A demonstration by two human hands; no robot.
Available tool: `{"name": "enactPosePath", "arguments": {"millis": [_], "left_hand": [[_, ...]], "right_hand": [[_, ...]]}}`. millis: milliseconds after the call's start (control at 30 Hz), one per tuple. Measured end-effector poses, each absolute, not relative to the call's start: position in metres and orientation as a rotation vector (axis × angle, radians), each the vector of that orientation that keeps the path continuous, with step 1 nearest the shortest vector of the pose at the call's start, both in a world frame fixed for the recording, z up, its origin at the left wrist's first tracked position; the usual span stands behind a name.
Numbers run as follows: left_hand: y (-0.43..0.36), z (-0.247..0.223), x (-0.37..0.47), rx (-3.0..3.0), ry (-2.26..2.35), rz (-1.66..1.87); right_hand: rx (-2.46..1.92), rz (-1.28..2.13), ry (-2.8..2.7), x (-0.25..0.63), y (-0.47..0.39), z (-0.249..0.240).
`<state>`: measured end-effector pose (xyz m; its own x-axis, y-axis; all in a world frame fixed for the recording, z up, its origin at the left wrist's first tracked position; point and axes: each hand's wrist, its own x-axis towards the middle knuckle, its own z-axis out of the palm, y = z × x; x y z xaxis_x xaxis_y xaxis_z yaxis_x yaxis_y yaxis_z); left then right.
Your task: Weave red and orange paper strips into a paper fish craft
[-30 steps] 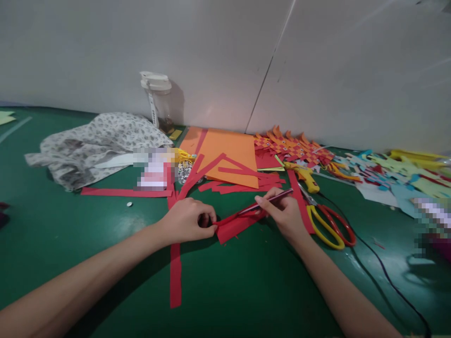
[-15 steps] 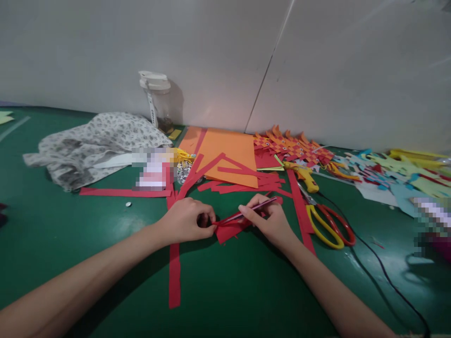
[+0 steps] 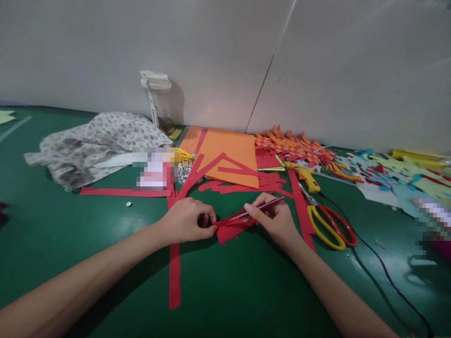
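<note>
The left end of a red paper piece (image 3: 230, 231) is pinched between the thumb and forefinger of the left hand (image 3: 188, 219), whose tips are pressed together there. A slim pen-like tool (image 3: 269, 203) is gripped between the thumb and fingers of the right hand (image 3: 276, 218), slanted so that its lower end is laid along the upper edge of the paper. By this arrangement the paper is probably anchored at one end while the tool can be guided along it; whether the paper is also touched by the lower right fingers cannot be told. The piece is held low over the green table (image 3: 225, 291), between the two hands, presumably so that it can be braced and easily seen. A long red strip (image 3: 174, 277) is partly covered by the left hand. Beside the right hand, scissors (image 3: 311, 201) are laid with their handles turned toward the person, perhaps for easy reach, and a yellow glue gun (image 3: 306, 177) is set just behind them. Orange sheets (image 3: 230, 145) are placed farther back, near the wall, where the working spot is left unobstructed
</note>
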<state>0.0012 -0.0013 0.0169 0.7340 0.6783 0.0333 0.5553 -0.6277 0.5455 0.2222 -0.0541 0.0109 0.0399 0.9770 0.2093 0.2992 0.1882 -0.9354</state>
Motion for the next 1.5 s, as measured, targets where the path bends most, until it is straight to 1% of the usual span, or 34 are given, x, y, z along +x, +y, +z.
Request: {"name": "enactPosePath", "arguments": {"millis": [167,367,633,867,1133,1500], "left_hand": [[-0.002,0.018,0.002,2.424,0.944,0.326],[-0.002,0.018,0.001,2.425,0.952,0.326],[-0.001,0.017,0.002,2.427,0.948,0.320],[-0.001,0.017,0.002,2.432,0.949,0.332],[-0.001,0.015,0.001,2.430,0.939,0.349],[-0.002,0.016,0.000,2.451,0.893,0.376]], "right_hand": [[-1.322,0.903,-1.486,0.216,-0.054,0.012],[-1.349,0.721,-1.434,0.236,-0.049,0.008],[-1.311,0.948,-1.443,0.219,-0.052,0.007],[-1.318,0.781,-1.389,0.237,-0.046,0.007],[-1.283,0.856,-1.444,0.234,-0.049,0.006],[-1.287,0.851,-1.456,0.235,-0.050,0.004]]}}
